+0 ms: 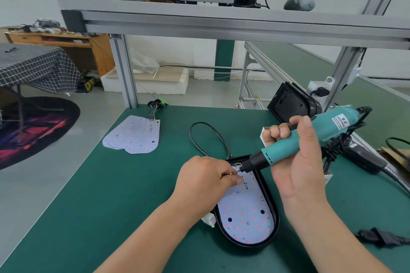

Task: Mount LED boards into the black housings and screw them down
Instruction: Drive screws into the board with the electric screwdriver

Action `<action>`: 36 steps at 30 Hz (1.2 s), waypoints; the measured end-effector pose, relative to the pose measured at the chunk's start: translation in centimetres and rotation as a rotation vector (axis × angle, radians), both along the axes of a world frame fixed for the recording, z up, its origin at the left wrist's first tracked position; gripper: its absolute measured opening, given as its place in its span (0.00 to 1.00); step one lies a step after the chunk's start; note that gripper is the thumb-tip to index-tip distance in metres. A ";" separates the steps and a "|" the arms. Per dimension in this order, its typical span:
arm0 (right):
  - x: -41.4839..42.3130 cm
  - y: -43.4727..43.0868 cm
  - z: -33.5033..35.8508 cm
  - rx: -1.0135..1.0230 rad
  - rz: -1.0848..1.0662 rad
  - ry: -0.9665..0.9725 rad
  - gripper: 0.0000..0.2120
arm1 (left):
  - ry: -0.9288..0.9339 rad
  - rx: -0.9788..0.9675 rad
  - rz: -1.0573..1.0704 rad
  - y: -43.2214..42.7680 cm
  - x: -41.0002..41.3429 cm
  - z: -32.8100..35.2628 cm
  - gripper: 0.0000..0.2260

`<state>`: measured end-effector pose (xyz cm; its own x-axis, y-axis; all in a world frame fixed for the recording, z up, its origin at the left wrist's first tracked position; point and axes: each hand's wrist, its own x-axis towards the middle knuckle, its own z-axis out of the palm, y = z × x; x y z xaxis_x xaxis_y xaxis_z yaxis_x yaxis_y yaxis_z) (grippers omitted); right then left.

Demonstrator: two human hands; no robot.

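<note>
Black housing (275,217) lay low and right of centre in the frame on the green mat (99,195), with the pale LED board (246,213) seated inside its rim. The left hand (206,180) hovered over the board's upper end, thumb and forefinger pinching a small silvery screw (231,173). The right hand (297,162) was wrapped round the body of the teal electric screwdriver (315,135), fingers curled over the top and thumb along the side. The tool slanted down towards the left, so that its bit ended just beside the screw, near the coloured wires at the board's top edge.

The step in hand looked like starting a screw. To do it well, the screw would want seating on the bit or in its hole first. The driver should then come nearer to upright over the hole, with the board held flat so it could not shift under the push and the wires kept out from under the tip.

Spare boards (133,135) lay in a stack at centre left, well apart from both hands, and a second housing (288,104) stood propped at upper right
</note>
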<state>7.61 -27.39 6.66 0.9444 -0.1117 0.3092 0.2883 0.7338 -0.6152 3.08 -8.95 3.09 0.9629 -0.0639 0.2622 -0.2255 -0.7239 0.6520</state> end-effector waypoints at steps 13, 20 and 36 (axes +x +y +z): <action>0.2 0.1 0.1 -0.030 -0.024 -0.009 0.07 | -0.036 0.015 -0.010 -0.2 -0.2 0.1 0.09; -0.1 -0.1 0.3 -0.116 0.039 -0.085 0.11 | -0.079 0.059 -0.004 -0.2 -0.1 0.1 0.10; 0.2 0.3 -0.6 0.069 -0.030 0.083 0.13 | -0.093 0.037 0.006 -0.4 -0.4 0.1 0.18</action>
<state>7.79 -27.10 6.05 0.9625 -0.1581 0.2203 0.2603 0.7670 -0.5865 2.73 -9.34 3.15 0.9348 -0.0697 0.3484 -0.2798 -0.7487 0.6010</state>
